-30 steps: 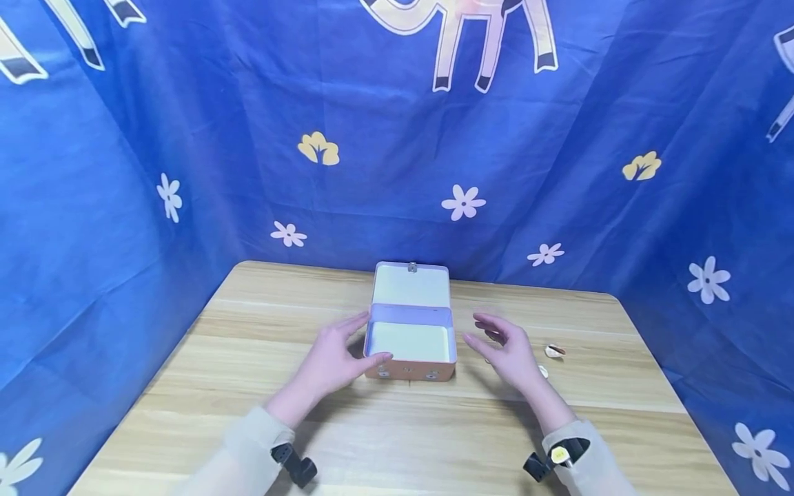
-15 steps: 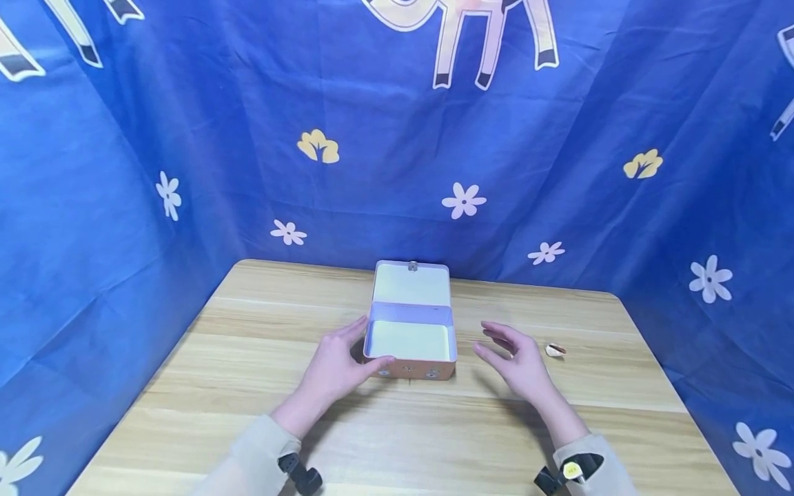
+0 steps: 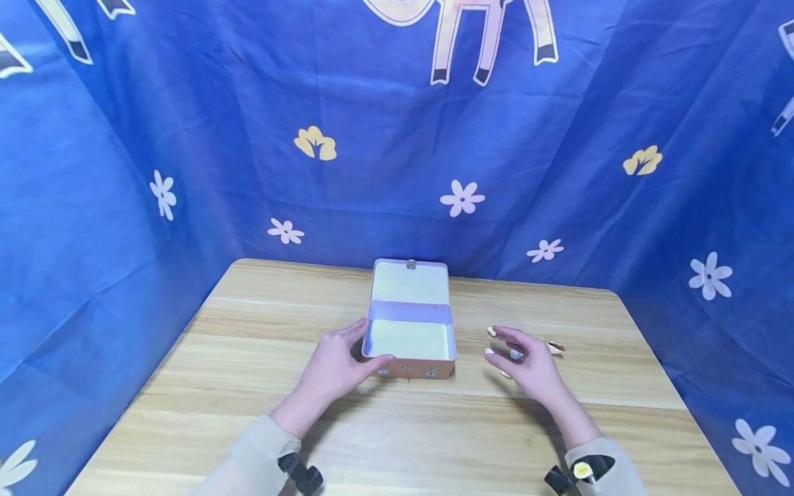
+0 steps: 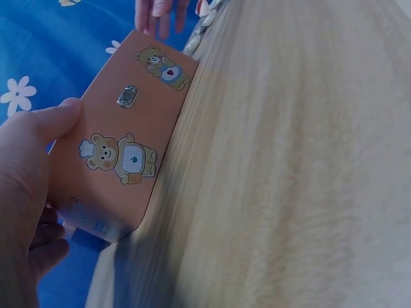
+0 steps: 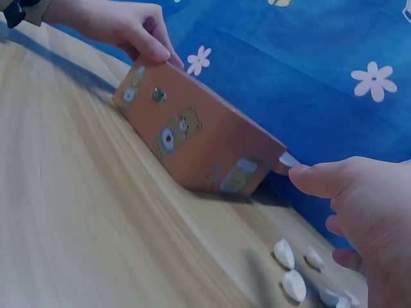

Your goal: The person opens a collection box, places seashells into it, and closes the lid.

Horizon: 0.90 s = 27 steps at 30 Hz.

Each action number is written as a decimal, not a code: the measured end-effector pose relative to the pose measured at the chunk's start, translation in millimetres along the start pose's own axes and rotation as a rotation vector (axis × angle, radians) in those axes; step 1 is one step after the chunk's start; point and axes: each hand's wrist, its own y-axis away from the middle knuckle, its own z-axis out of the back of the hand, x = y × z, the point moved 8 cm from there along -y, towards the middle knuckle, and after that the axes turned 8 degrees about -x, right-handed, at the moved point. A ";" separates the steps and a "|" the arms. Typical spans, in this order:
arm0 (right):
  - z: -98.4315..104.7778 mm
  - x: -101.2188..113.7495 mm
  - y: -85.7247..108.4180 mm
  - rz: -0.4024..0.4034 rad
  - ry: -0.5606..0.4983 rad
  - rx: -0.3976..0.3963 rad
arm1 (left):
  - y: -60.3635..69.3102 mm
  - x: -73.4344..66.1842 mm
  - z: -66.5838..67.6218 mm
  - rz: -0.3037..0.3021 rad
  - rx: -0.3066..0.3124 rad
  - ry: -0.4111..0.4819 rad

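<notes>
Orange rectangular tin box (image 4: 122, 122), nearer our wood-grain counter (image 3: 434, 441)'s back edge: left hand (image 3: 336, 362) grips it, right hand (image 3: 532, 366) seems relaxed; clumsy fingers might scatter our white garlic cloves (image 5: 294, 286).

Pale beige sleeves (image 3: 251, 458), black wrist cameras (image 3: 300, 475), yellow spot (image 3: 583, 470)

Orange bear-print box (image 4: 122, 131) upright, lid (image 3: 410, 283) folded back; white clove-shaped pieces (image 5: 294, 286) nearby.
</notes>
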 end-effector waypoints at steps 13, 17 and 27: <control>-2.3 -19.5 -0.6 0.098 0.180 0.024 | -1.3 2.1 -1.0 0.062 0.041 -0.001; -8.4 -20.1 -3.5 0.132 0.241 0.058 | -1.1 3.4 -0.7 0.052 0.034 -0.005; -14.2 -28.3 -6.8 0.209 0.432 0.068 | -1.4 0.4 1.0 0.037 0.027 0.006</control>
